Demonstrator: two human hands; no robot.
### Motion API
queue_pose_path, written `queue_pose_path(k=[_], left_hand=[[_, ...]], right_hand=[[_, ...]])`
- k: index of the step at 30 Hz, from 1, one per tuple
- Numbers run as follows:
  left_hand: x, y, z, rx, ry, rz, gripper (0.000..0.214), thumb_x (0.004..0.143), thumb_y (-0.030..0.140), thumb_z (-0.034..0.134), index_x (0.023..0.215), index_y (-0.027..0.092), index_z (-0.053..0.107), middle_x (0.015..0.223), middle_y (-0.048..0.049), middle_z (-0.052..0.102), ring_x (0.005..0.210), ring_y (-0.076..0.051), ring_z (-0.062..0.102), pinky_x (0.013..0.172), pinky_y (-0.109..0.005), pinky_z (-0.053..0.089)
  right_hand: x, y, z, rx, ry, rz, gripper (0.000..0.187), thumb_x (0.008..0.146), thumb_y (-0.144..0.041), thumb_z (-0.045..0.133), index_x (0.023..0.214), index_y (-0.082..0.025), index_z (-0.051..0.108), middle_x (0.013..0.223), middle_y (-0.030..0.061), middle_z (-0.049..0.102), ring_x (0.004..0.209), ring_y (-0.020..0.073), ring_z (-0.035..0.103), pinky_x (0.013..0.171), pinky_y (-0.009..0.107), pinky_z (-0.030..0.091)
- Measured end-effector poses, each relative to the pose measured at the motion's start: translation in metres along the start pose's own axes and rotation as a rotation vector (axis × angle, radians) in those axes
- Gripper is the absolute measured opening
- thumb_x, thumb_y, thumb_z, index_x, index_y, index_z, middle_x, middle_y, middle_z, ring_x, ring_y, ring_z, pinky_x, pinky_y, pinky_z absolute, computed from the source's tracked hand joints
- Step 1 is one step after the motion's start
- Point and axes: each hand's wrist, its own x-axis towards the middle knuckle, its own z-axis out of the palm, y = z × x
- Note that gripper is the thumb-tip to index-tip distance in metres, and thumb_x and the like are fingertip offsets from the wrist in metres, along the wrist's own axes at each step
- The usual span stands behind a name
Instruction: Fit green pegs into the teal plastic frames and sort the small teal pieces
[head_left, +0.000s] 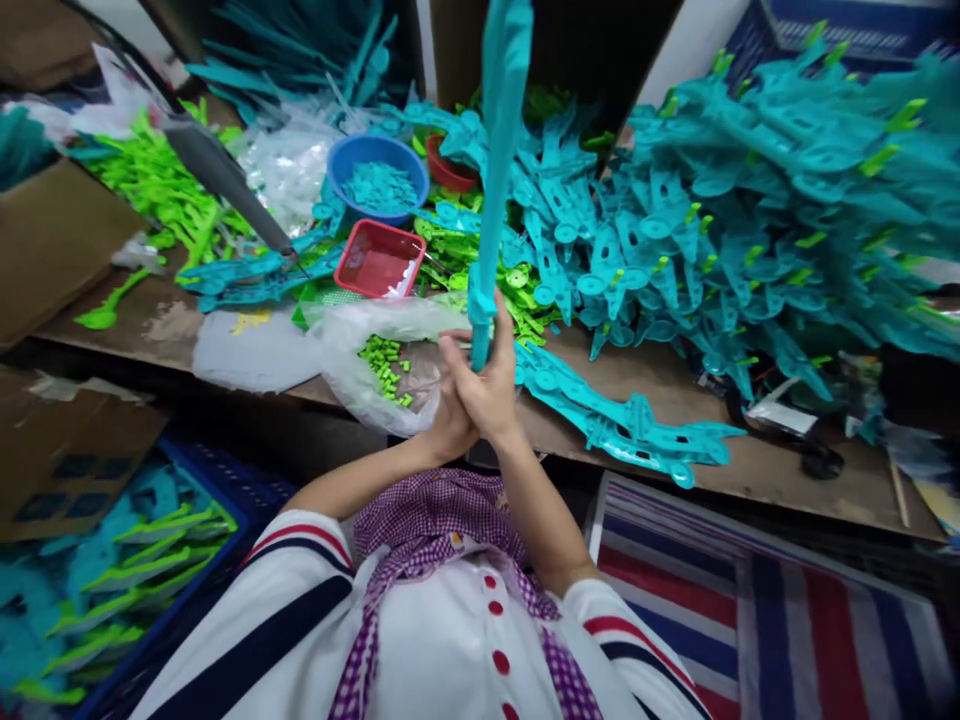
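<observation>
Both my hands meet at the table's front edge around the lower end of a long teal plastic part [496,150] that stands upright toward the camera. My right hand [491,385] wraps its fingers round the part's base. My left hand [446,425] lies under and against the right hand, its fingers closed near the same end. Just left of the hands lies a clear plastic bag [360,350] with small green pieces [386,365] in it. A flat teal part [630,425] lies on the table to the right of the hands.
A big heap of teal parts with green clips [765,210] fills the right. A red tray [379,260], blue bowl [379,180], red bowl [450,170] and green parts [161,185] stand behind. A grey tool [225,175] hangs left. A blue crate [112,560] of parts sits below.
</observation>
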Motion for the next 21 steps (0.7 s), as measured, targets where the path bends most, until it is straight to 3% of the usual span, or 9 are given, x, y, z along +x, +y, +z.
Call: queue_pose_path(k=[2, 5, 7, 9, 10, 12, 14, 18, 21], left_hand=[[-0.012, 0.008, -0.01, 0.035, -0.009, 0.158, 0.069, 0.097, 0.05, 0.048, 0.152, 0.03, 0.012, 0.146, -0.0184, 0.042, 0.143, -0.034, 0.038, 0.116, -0.058, 0.038], [-0.016, 0.007, -0.049, 0.085, -0.152, 0.376, 0.064, 0.096, 0.049, 0.052, 0.152, 0.031, 0.026, 0.152, -0.0159, 0.04, 0.145, -0.032, 0.037, 0.117, -0.056, 0.037], [-0.011, -0.011, -0.071, 0.163, -0.162, 0.287, 0.047, 0.098, 0.041, 0.051, 0.143, 0.03, 0.044, 0.149, -0.0136, 0.044, 0.141, -0.029, 0.043, 0.115, -0.051, 0.041], [0.001, -0.042, -0.08, 0.285, -0.066, 0.099, 0.03, 0.099, 0.03, 0.046, 0.125, 0.024, 0.06, 0.137, -0.0135, 0.054, 0.131, -0.026, 0.052, 0.111, -0.048, 0.044], [0.009, -0.06, -0.078, 0.341, -0.06, 0.028, 0.027, 0.099, 0.026, 0.045, 0.116, 0.02, 0.065, 0.128, -0.0144, 0.058, 0.125, -0.026, 0.056, 0.108, -0.047, 0.046], [0.027, -0.091, -0.067, 0.405, -0.205, -0.032, 0.024, 0.095, 0.022, 0.049, 0.11, 0.016, 0.067, 0.118, -0.0148, 0.061, 0.117, -0.027, 0.059, 0.105, -0.045, 0.047], [0.041, -0.11, -0.05, 0.389, -0.33, 0.003, 0.032, 0.092, 0.026, 0.055, 0.121, 0.014, 0.063, 0.122, -0.0162, 0.06, 0.119, -0.029, 0.057, 0.106, -0.045, 0.045], [0.05, -0.112, -0.021, 0.352, -0.365, 0.081, 0.062, 0.09, 0.037, 0.061, 0.144, 0.013, 0.044, 0.141, -0.0208, 0.048, 0.135, -0.034, 0.043, 0.112, -0.049, 0.037], [0.044, -0.106, -0.009, 0.454, -0.37, 0.051, 0.056, 0.089, 0.038, 0.061, 0.138, 0.013, 0.051, 0.135, -0.0221, 0.051, 0.132, -0.038, 0.044, 0.111, -0.053, 0.036]], right_hand=[[-0.012, 0.001, -0.015, 0.006, 0.015, 0.058, 0.063, 0.1, -0.057, 0.039, 0.154, -0.029, 0.023, 0.137, 0.0116, 0.056, 0.116, 0.0263, 0.062, 0.096, 0.045, 0.054], [-0.028, -0.008, -0.065, -0.007, -0.017, 0.129, 0.051, 0.098, -0.052, 0.048, 0.142, -0.026, 0.043, 0.103, 0.0074, 0.069, 0.087, 0.0229, 0.068, 0.078, 0.041, 0.059], [-0.04, -0.016, -0.111, -0.069, -0.075, 0.16, 0.044, 0.097, -0.049, 0.053, 0.134, -0.026, 0.052, 0.087, 0.0041, 0.068, 0.072, 0.0206, 0.066, 0.066, 0.037, 0.058], [-0.054, -0.018, -0.157, -0.205, -0.101, 0.153, 0.042, 0.097, -0.049, 0.053, 0.132, -0.027, 0.056, 0.085, 0.0049, 0.068, 0.071, 0.0208, 0.066, 0.063, 0.036, 0.057], [-0.063, -0.015, -0.177, -0.311, -0.116, 0.122, 0.044, 0.096, -0.05, 0.054, 0.133, -0.027, 0.057, 0.093, 0.0076, 0.069, 0.079, 0.0229, 0.068, 0.068, 0.038, 0.058], [-0.082, 0.0, -0.211, -0.558, -0.163, 0.017, 0.052, 0.092, -0.054, 0.059, 0.136, -0.027, 0.058, 0.116, 0.0128, 0.066, 0.103, 0.0285, 0.067, 0.084, 0.042, 0.057], [-0.102, 0.025, -0.236, -0.787, -0.219, -0.079, 0.056, 0.091, -0.055, 0.06, 0.141, -0.028, 0.056, 0.131, 0.0139, 0.059, 0.116, 0.0304, 0.062, 0.094, 0.043, 0.054], [-0.134, 0.082, -0.272, -1.106, -0.413, -0.142, 0.054, 0.094, -0.051, 0.057, 0.142, -0.025, 0.056, 0.135, 0.0147, 0.06, 0.103, 0.0277, 0.067, 0.086, 0.039, 0.054], [-0.138, 0.113, -0.286, -1.239, -0.586, -0.117, 0.053, 0.094, -0.051, 0.058, 0.141, -0.025, 0.058, 0.14, 0.0149, 0.059, 0.107, 0.029, 0.065, 0.087, 0.039, 0.05]])
